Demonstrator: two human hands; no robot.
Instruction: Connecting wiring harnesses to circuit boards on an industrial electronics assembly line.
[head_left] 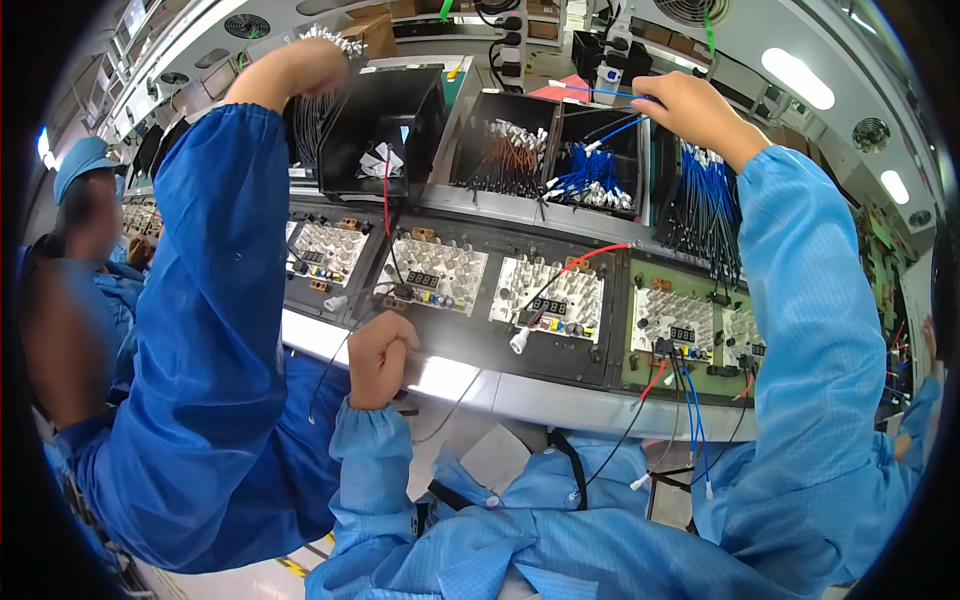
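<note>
My right hand [690, 115] is raised over the bins at the right, its fingers pinched on a blue wire [600, 91] that stretches left to a white end. Just below, a black bin [600, 128] holds a bundle of blue wires with white connectors [590, 180]. My left hand [378, 352] is curled closed in front of the bench edge; whatever its fingers hold, if anything, is hidden. Beyond it sits a circuit board [440, 272] with a display and a white connector. Another board [548, 298] to its right carries a red wire [590, 254].
A co-worker's dark blue sleeve [215, 220] crosses at the left, that hand [300, 72] near white-tipped wires. A bin of brown wires [510, 150] stands mid-bench. Blue and black wires [708, 200] hang at the right. Loose leads dangle over the metal bench edge [540, 398].
</note>
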